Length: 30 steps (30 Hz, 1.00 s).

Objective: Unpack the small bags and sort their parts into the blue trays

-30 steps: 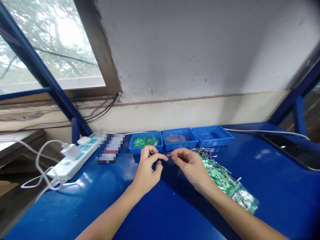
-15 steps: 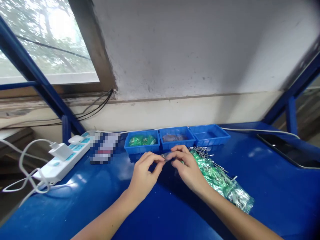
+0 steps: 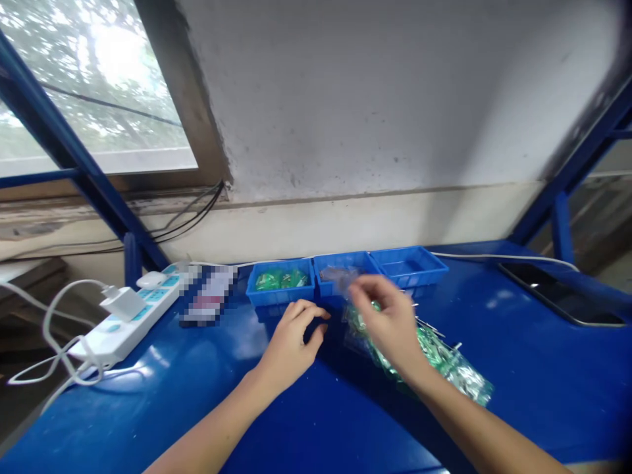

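Right hand [image 3: 388, 322] pinches a clear bag [image 3: 342, 282] by the middle bin [image 3: 326, 288].
It juts beyond the pinch; the left hand [image 3: 292, 337], fingers apart, hovers nearby.

Your right hand [image 3: 388, 322] is blurred, so it cannot be told whether it grips the clear plastic [image 3: 342, 276] beside it. This hand also hides some part of the green packets [image 3: 439, 352]. Coarse squares cover the flat object [image 3: 210, 296]. The bottom edge cuts both your forearms [image 3: 232, 405].
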Motion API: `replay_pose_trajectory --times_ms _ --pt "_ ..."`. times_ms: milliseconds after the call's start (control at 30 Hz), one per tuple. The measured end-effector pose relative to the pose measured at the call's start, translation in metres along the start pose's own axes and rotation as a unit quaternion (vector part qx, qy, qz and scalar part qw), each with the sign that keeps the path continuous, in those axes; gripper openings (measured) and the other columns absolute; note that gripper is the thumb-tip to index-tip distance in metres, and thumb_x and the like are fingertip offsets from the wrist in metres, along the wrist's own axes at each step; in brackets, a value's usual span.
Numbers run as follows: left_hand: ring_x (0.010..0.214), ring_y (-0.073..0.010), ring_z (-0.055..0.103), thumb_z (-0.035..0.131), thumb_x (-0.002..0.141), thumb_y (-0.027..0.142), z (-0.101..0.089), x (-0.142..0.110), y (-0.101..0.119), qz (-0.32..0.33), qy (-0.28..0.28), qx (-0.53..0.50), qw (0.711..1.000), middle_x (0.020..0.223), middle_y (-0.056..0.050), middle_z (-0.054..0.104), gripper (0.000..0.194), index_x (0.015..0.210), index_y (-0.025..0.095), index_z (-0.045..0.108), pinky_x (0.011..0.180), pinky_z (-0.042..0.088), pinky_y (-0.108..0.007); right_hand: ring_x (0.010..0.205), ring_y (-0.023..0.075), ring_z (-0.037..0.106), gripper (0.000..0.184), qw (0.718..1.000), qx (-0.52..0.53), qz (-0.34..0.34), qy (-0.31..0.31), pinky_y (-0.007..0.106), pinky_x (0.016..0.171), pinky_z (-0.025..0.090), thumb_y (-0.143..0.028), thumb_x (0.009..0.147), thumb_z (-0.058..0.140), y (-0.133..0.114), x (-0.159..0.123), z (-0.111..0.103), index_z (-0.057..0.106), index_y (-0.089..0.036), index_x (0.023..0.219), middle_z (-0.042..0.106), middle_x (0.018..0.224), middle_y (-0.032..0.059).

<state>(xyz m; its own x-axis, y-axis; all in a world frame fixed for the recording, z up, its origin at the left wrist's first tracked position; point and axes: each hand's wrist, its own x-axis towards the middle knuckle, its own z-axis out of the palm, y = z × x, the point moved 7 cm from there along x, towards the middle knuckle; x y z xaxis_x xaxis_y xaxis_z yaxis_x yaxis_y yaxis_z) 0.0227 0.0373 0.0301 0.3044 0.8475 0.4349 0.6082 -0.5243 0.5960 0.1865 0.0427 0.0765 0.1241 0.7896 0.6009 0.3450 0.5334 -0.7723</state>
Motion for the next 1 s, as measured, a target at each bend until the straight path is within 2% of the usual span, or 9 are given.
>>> replay_pose_trajectory --times_ms 100,200,267,333,400,433,633,800,1000 --pt "0.095 -0.0198 0.053 0.049 0.085 0.019 0.017 -0.006 0.003 -0.005 -0.085 0.012 0.996 0.095 -0.004 0.06 0.015 0.092 0.023 0.061 0.085 0.041 -0.034 0.07 0.0159 0.057 0.01 0.935 -0.027 -0.106 0.337 0.031 0.063 0.046 -0.023 0.082 0.056 -0.031 0.013 -0.081 0.057 -0.018 0.091 0.057 0.079 0.0028" --pt "0.095 -0.0218 0.053 0.051 0.085 0.027 0.028 -0.012 0.006 -0.005 -0.112 0.042 0.993 0.097 -0.004 0.061 0.015 0.095 0.024 0.062 0.082 0.04 -0.036 0.081 0.0193 0.055 0.013 0.846 -0.083 -0.236 0.471 0.035 0.069 0.043 -0.019 0.085 0.051 -0.057 0.015 -0.113 0.057 -0.018 0.097 0.054 0.089 0.006" --pt "0.095 -0.0238 0.052 0.052 0.084 0.035 0.031 -0.011 0.006 -0.019 -0.101 0.069 0.992 0.096 -0.004 0.062 0.017 0.094 0.025 0.062 0.081 0.038 -0.038 0.085 0.0212 0.054 0.014 0.866 -0.172 -0.274 0.381 0.037 0.074 0.042 -0.019 0.085 0.051 -0.059 0.028 -0.1 0.058 -0.017 0.096 0.055 0.091 0.0067" --pt "0.095 -0.0259 0.051 0.053 0.083 0.044 0.033 -0.007 0.004 -0.043 -0.075 0.094 0.992 0.094 -0.005 0.062 0.025 0.092 0.024 0.063 0.081 0.037 -0.04 0.087 0.0233 0.055 0.014 0.909 -0.279 -0.261 0.169 0.042 0.08 0.04 -0.025 0.083 0.054 -0.04 0.04 -0.066 0.06 -0.018 0.094 0.061 0.086 0.0062" --pt "0.096 -0.0284 0.05 0.055 0.078 0.053 0.036 -0.001 0.002 -0.065 -0.046 0.109 0.991 0.095 -0.007 0.061 0.034 0.09 0.022 0.064 0.083 0.035 -0.043 0.1 0.0293 0.053 0.024 0.916 -0.342 -0.199 -0.061 0.044 0.081 0.039 -0.039 0.082 0.056 -0.001 0.033 -0.038 0.062 -0.022 0.098 0.064 0.092 0.0075" --pt "0.097 -0.0295 0.049 0.057 0.075 0.055 0.039 0.002 0.001 -0.072 -0.036 0.112 0.99 0.096 -0.007 0.061 0.037 0.09 0.022 0.064 0.083 0.034 -0.044 0.105 0.0303 0.051 0.026 0.914 -0.355 -0.159 -0.118 0.045 0.081 0.039 -0.043 0.083 0.054 0.018 0.024 -0.037 0.063 -0.025 0.099 0.065 0.095 0.0074" --pt "0.106 -0.0302 0.046 0.066 0.069 0.026 0.045 0.007 -0.008 -0.121 -0.058 0.062 0.989 0.099 -0.005 0.06 0.01 0.077 0.022 0.062 0.089 0.031 -0.048 0.105 0.027 0.054 0.037 0.918 -0.346 -0.033 -0.191 0.043 0.087 0.039 -0.047 0.088 0.043 0.083 -0.018 -0.075 0.058 -0.022 0.111 0.062 0.108 0.01" --pt "0.081 -0.0195 0.055 0.055 0.074 0.013 0.021 0.006 -0.023 -0.149 -0.033 -0.078 0.985 0.077 -0.001 0.059 0.007 0.071 0.02 0.056 0.077 0.04 -0.034 0.102 0.0249 0.053 0.034 0.912 -0.327 -0.034 -0.245 0.045 0.087 0.036 -0.046 0.091 0.037 0.081 -0.021 -0.033 0.06 -0.024 0.104 0.061 0.106 0.0086" --pt "0.069 -0.0124 0.048 0.051 0.076 0.01 -0.016 0.013 -0.012 -0.065 0.102 -0.089 0.989 0.082 -0.001 0.046 0.011 0.07 0.018 0.055 0.062 0.04 -0.024 0.093 0.026 0.053 0.033 0.935 -0.315 -0.062 -0.152 0.041 0.081 0.037 -0.044 0.088 0.043 0.043 0.011 0.014 0.064 -0.02 0.09 0.063 0.091 0.0094"
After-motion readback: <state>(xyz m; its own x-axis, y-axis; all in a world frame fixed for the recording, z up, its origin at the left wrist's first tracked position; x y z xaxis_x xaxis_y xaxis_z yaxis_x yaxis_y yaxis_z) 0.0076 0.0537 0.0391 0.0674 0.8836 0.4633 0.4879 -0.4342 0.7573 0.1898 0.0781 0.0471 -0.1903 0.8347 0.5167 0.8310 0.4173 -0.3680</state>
